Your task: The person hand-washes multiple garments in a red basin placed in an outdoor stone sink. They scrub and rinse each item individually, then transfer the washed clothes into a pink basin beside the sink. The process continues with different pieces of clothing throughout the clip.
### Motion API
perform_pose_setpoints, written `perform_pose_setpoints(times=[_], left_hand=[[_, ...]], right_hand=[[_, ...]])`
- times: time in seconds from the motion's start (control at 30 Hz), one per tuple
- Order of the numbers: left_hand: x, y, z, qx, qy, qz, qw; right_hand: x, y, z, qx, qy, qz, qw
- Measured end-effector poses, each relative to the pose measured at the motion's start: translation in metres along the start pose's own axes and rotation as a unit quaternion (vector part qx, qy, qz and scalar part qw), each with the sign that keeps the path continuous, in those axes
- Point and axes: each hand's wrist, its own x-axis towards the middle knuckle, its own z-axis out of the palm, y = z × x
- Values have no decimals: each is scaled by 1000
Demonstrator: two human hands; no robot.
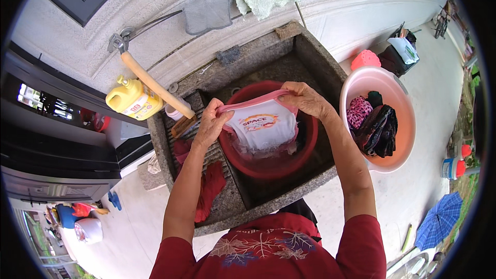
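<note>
2 hands stretch garment (262,126) crosswise (print upward).

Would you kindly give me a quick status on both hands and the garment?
Left hand and right hand both gripping the wet white pink-trimmed shirt. Shirt stretched above the red round plastic basin. Nothing in the way.

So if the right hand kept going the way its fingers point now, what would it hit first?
Probably the left hand: the right hand points leftward along the pink collar of the white garment stretched between them. Depth is unclear.
</note>
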Motion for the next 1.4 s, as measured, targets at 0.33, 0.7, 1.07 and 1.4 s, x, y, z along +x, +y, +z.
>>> perform_pose_setpoints(times=[0.33,0.7,1.07,1.4], left_hand=[[-18,110,-22,-141,2,92,986],[-47,-31,40,-245,30,-136,960],[-59,-11,8,-89,39,5,995],[-70,-105,15,-15,102,13,995]], right_hand=[[-36,-86,-1,193,88,-144,967],[-25,33,115,-38,114,-55,991],[-15,-34,129,-74,132,-163,975],[-23,-137,79,-27,263,-195,945]])
